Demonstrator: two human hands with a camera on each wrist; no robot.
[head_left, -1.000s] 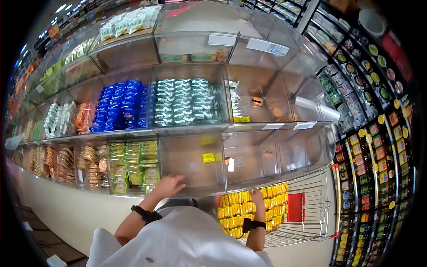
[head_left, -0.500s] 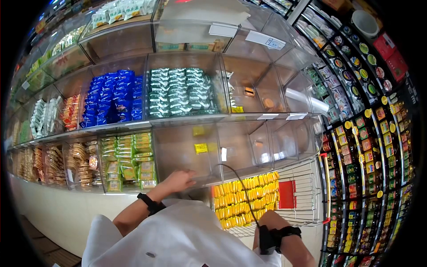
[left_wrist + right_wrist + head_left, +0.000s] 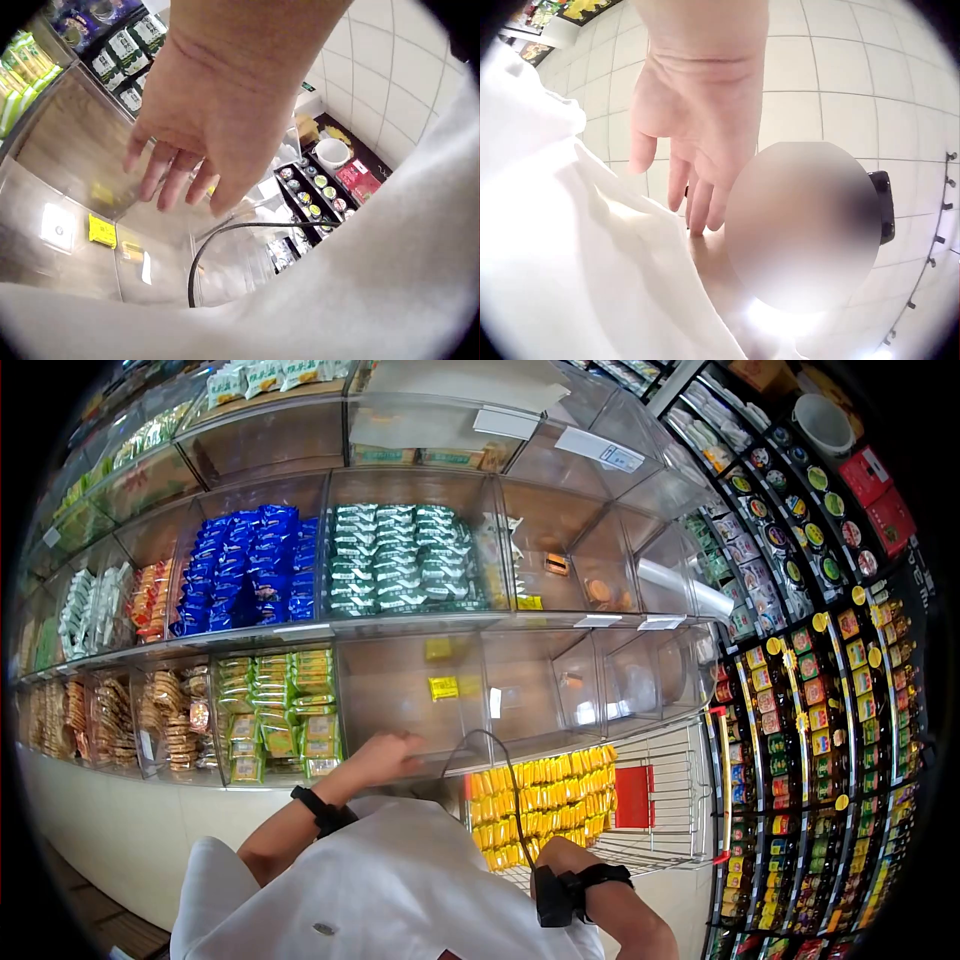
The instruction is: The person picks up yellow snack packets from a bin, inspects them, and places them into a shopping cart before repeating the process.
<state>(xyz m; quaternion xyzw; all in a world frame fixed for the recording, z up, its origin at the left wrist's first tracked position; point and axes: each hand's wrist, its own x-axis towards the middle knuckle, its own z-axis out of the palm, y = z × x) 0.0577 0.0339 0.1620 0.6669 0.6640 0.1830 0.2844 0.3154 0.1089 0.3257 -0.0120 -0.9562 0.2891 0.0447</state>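
Note:
In the head view the left hand (image 3: 388,758) lies at the front edge of a clear lower bin (image 3: 390,710), which holds a yellow packet (image 3: 443,687). Its fingers are loosely extended and spread in the left wrist view, with nothing held. The right hand (image 3: 563,854) is bent back close to the white shirt, its fingers hidden in the head view. The right wrist view shows this hand (image 3: 697,127) empty, fingers fairly straight, tips close to bare skin beside the shirt; contact is unclear. Rows of yellow packets (image 3: 545,795) fill part of the cart.
The wire cart (image 3: 680,800) stands against the bins at the right. A black cable (image 3: 517,790) loops over the yellow packets. Bins of green packets (image 3: 275,705), blue packets (image 3: 235,570) and wrapped biscuits (image 3: 180,720) lie leftward. Dark shelves (image 3: 800,760) line the right.
My right hand has drawn back from the yellow packets in the cart toward the shirt, and the black cable has come into view. My left hand has stayed near the bin's front edge.

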